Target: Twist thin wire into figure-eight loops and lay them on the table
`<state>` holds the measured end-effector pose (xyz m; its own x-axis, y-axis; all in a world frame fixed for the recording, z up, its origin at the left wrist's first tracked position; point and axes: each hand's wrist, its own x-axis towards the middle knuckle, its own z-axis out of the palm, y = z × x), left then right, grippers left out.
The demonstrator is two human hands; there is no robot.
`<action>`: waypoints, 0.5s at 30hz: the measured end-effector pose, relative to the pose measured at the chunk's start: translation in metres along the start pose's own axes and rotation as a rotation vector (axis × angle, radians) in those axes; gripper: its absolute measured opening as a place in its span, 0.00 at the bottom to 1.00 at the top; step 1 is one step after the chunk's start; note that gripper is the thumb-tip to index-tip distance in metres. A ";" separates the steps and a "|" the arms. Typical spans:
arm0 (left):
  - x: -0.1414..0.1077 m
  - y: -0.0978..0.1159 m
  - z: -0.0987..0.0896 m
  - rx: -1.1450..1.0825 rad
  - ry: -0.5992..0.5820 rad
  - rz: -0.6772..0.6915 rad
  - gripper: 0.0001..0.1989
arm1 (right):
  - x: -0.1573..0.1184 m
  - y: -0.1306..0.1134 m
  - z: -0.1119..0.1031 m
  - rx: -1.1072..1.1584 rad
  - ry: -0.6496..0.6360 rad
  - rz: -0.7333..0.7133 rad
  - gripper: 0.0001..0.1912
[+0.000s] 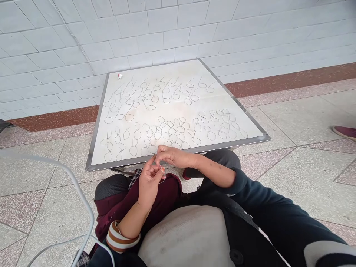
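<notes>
Bent wire piece (165, 165) sits between the two hands, just off the near edge of the table (241, 141), not lying on it. Clock: 12 = away from the wearer. Long axis looks roughly 12–6, rounded part toward 6, thinner legs toward 12.

Left hand (148, 183) comes in from about 7, thumb and forefinger pinching the wire around mid-length. Right hand (179, 158) reaches over from about 3, fingertips closed together at the 12 end; exact contact is hidden by its own knuckles. Both about equally near, so neither arm has the clear edge. Left has the lower part, right the upper.

Next out, at 10 to 2 on the near half of the table: figure-eight wire loops (203, 119), closely spaced, some touching or overlapping. Beyond, mostly 11 to 1: single-loop wires with straight tails (151, 107), tails mostly pointing to about 1. Small red-and-white item (120, 76) in the far corner at 11; too small to identify. Tiled wall (162, 18) behind at 12.

Brands, labels: none readable. No legible writing anywhere.
</notes>
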<state>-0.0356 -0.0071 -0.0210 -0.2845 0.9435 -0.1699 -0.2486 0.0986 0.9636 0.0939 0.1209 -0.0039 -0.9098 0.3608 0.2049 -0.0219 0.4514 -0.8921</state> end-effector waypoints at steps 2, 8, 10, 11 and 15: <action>0.000 0.000 0.000 -0.015 -0.007 -0.007 0.24 | -0.001 -0.001 0.001 0.089 0.032 0.031 0.10; 0.001 -0.002 -0.002 -0.066 -0.019 0.004 0.25 | -0.002 -0.015 0.008 0.316 0.124 0.200 0.03; 0.002 -0.003 -0.002 -0.075 -0.017 0.003 0.24 | -0.001 -0.019 0.010 0.444 0.173 0.295 0.06; 0.002 -0.002 -0.003 -0.080 -0.014 0.000 0.24 | -0.001 -0.020 0.012 0.490 0.196 0.327 0.08; 0.002 -0.002 -0.003 -0.100 -0.004 -0.017 0.24 | 0.000 -0.020 0.016 0.523 0.253 0.364 0.10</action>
<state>-0.0385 -0.0061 -0.0236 -0.2760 0.9432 -0.1851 -0.3447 0.0827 0.9351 0.0875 0.0989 0.0078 -0.7738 0.6231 -0.1141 0.0124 -0.1652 -0.9862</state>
